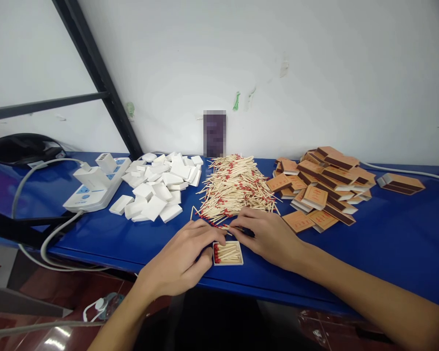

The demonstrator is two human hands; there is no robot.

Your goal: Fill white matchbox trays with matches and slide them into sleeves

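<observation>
See, at the far left of the frame, a black rounded object point(25, 152) and, nearer centre, a white power strip point(97, 196) with adapters point(91, 178) plugged in, probably set to the side to spare the cables from knocks. Left of centre on the blue counter point(388, 243), find a loose heap of white trays point(155, 187), tumbled at all angles, apparently tipped out within easy reach of the left hand point(185, 254). Just left of the lower centre, note that hand with fingers bent, thumb and forefinger apart at the left side and upper-left corner of a small matchbox tray point(228, 254), probably to steady it; cannot tell how firmly. See that tray lying flat at lower centre, near the counter's front edge, with matches inside laid side by side, red heads to the left, likely to lie compactly. Directly above, find a large heap of loose matches point(237, 187), presumably placed centrally to serve both hands. At its near edge, note the right hand point(269, 237) with thumb and forefinger close together in a pinching shape; cannot tell of any match caught between. Right of centre, see piled orange-and-brown matchbox sleeves point(329, 178), probably handy for the right hand. At far right, find a separate brown box or pair of boxes point(400, 184).
</observation>
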